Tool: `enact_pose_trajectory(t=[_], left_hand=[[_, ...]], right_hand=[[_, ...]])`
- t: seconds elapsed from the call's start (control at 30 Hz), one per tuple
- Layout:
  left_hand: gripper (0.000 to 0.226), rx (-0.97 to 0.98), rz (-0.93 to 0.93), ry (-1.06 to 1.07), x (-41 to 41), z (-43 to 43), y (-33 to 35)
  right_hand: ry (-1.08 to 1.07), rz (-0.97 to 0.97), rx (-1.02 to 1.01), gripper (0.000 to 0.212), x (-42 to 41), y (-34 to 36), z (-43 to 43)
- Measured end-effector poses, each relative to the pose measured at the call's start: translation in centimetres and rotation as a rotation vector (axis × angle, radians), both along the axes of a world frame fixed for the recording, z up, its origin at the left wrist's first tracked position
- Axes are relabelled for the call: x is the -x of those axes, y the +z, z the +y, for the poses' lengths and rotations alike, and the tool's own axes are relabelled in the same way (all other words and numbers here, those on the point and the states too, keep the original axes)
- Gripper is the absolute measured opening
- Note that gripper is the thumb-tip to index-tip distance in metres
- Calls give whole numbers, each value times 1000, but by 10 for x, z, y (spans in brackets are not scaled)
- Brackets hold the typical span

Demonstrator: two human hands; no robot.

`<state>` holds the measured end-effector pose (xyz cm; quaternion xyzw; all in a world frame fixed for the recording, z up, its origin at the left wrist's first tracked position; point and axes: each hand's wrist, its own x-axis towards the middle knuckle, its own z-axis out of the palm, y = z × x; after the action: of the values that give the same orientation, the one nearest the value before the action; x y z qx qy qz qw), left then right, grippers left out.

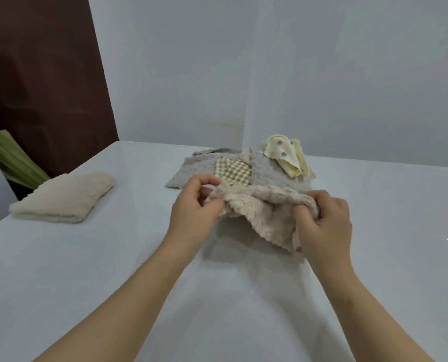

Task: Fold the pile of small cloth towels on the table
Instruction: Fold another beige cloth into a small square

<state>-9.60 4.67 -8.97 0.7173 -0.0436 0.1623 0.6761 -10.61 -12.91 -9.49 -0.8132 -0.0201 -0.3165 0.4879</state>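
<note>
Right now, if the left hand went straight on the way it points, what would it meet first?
Beyond the beige fleece towel it pinches, the left hand would probably meet the checked cloth on the grey towel; depth is uncertain.

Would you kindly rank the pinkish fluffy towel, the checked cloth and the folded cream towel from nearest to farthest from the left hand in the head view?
1. pinkish fluffy towel: pinched by the left hand.
2. checked cloth: just beyond the hand, straight ahead.
3. folded cream towel: far off to the left.
</note>
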Motion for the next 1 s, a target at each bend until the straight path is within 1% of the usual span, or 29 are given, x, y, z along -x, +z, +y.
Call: enact_pose_trajectory(t=[0.07, 0.13, 0.2, 0.27, 0.33, 0.37, 0.4, 0.43, 0.47, 0.5, 0.53, 0.57, 0.6, 0.67, 0.7, 0.77, 0.8, 0.87, 1.0], left_hand=[[33, -105, 81, -41, 17, 2, -12], [26, -209, 147, -93, 31, 3, -21], [32, -355, 201, -154, 39, 4, -28], [31, -471, 272, -264, 45, 5, -30], [27, -484, 356, -394, 48, 5, -26], [22, -461, 374, -410, 47, 3, -23], [18, -441, 358, -370, 44, 1, -21], [16, -444, 312, -274, 38, -1, -19], [15, -478, 258, -149, 29, -3, -19], [16, -555, 207, -20, 20, -6, -18], [18, -658, 172, 74, 11, -9, -19], [24, -762, 158, 107, 1, -13, -21], [32, -866, 171, 87, -8, -17, -26], [46, -1039, 247, 16, -22, -25, -37], [48, -1101, 279, -2, -27, -29, -43], [46, -1189, 277, 19, -33, -32, -53], [42, -1205, 254, 44, -35, -32, -56], [36, -1176, 206, 73, -36, -32, -59], [29, -1026, 98, 92, -36, -29, -62]], right_hand=[[27, 64, 82, 10, 18, -11, -5], [68, 130, 169, 17, 30, -18, -11], [120, 210, 250, 24, 38, -25, -17], [167, 302, 307, 27, 43, -32, -22], [225, 388, 309, 27, 45, -37, -26], [265, 419, 287, 30, 45, -37, -27], [302, 428, 226, 35, 46, -36, -27], [314, 413, 136, 40, 44, -34, -28], [272, 377, 59, 41, 40, -33, -29], [178, 333, 29, 39, 35, -32, -31], [52, 322, 90, 33, 27, -31, -33], [-61, 384, 208, 28, 20, -30, -34], [-115, 493, 347, 32, 14, -31, -35], [-101, 662, 579, 49, 4, -35, -32], [-81, 687, 644, 51, 0, -38, -30], [-63, 651, 709, 46, -7, -45, -25], [-55, 622, 717, 42, -11, -47, -24], [-38, 571, 696, 36, -18, -49, -24], [74, 438, 657, 34, -35, -54, -30]])
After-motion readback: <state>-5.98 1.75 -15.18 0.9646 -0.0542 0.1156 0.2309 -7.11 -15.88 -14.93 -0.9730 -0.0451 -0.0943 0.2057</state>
